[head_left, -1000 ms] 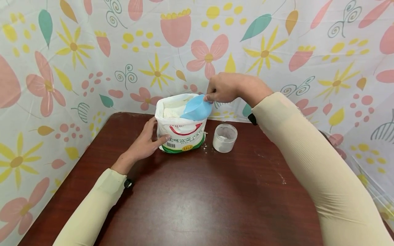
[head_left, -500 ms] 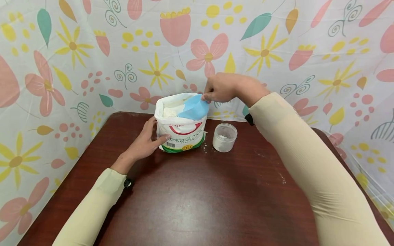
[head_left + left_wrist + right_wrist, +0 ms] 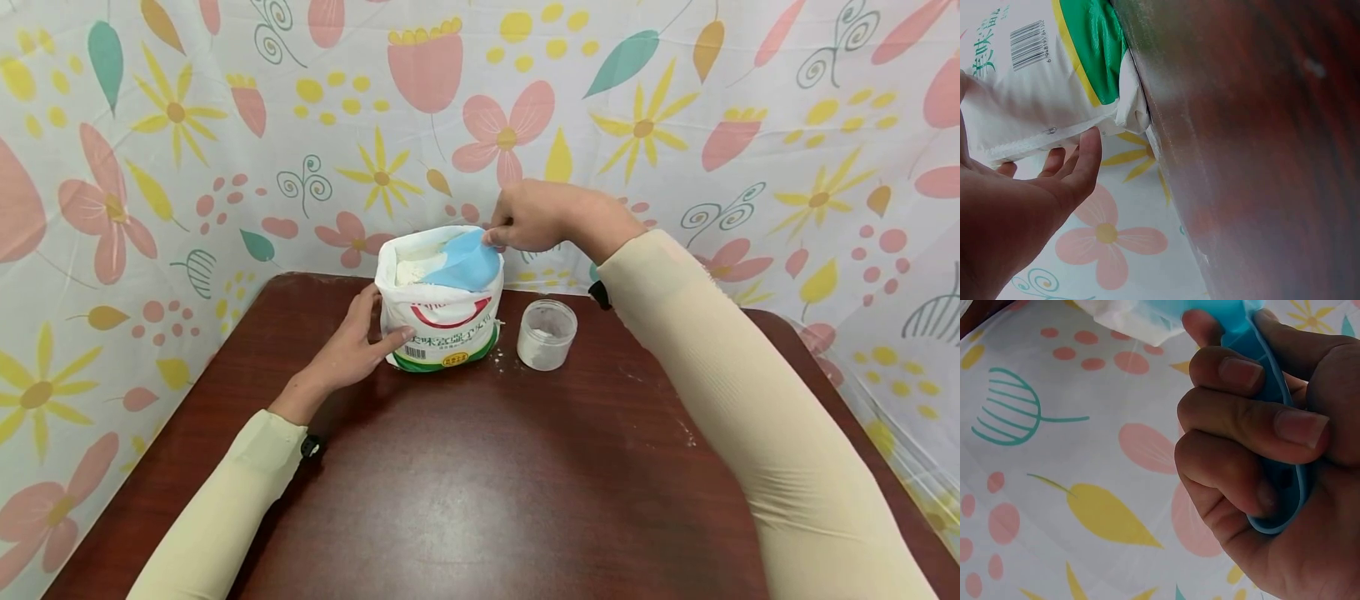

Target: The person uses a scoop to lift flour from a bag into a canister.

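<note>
Blue scoop (image 3: pixel 463 262), 1 pc., bowl in mouth of white bag (image 3: pixel 442 315); r. hand (image 3: pixel 536 215) on hdl.

Scoop has shifted slightly l. vs. 1 sec. ago, farther into bag over pale powder (image 3: pixel 408 272); prob. scooping underway, load n/v. R. fingers curled round hdl.; l. hand (image 3: pixel 356 340) w/ fingers spread wide, thumb on bag front, others along side. Bag upright on table (image 3: pixel 480 475), top open: red arc logo, red lettering (part folded away), green Chinese chars. (美味富强 legible, rest unclear), barcode (image 3: pixel 1029 45) (digits too fine), yellow oval badge (image 3: pixel 455 360) (text illeg.). To r., apart: clear jar (image 3: pixel 546 353), lidless, some white powder inside. Specks (image 3: pixel 498 360) between. Behind: floral sheet (image 3: pixel 643 128).
</note>
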`<move>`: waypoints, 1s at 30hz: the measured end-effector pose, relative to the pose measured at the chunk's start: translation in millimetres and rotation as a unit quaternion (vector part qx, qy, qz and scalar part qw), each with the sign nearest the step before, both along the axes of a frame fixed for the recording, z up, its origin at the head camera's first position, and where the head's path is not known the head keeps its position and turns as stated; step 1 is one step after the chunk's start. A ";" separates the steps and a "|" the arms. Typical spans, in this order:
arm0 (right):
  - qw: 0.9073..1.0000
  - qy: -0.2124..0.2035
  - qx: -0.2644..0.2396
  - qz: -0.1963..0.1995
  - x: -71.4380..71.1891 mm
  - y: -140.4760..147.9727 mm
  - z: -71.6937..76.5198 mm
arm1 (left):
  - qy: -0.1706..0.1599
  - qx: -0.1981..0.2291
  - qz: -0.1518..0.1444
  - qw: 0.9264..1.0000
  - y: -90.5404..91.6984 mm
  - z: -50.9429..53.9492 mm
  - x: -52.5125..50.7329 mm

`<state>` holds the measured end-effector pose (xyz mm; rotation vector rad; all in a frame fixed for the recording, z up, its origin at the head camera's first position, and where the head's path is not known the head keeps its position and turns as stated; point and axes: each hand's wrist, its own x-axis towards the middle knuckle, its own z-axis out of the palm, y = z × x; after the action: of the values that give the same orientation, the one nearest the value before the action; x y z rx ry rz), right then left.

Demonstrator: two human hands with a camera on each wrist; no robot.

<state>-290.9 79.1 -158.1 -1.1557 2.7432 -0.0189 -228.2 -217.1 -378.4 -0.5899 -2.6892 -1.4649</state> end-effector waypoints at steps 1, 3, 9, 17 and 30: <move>1.000 0.001 -0.001 0.001 -0.2 -0.1 -0.5 | 0.000 0.000 0.000 1.000 0.1 -0.1 -0.1; 1.000 0.001 -0.003 0.004 -0.7 -0.4 -1.2 | 0.001 0.001 -0.001 1.000 0.1 -0.3 -0.6; 1.000 -0.002 -0.014 0.010 -1.2 -1.2 -3.1 | 0.000 0.003 -0.002 1.000 -0.1 -0.4 -1.4; 1.000 -0.006 -0.025 0.008 -1.6 -3.6 -7.2 | 0.001 0.002 -0.001 1.000 0.6 0.4 -0.4; 1.000 -0.011 -0.028 -0.004 -2.5 -4.4 -9.1 | -0.002 -0.002 0.001 1.000 -0.3 -0.1 0.3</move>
<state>-293.3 74.6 -167.2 -1.1521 2.7440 -0.1091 -227.9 -217.4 -378.6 -0.5860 -2.6957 -1.4618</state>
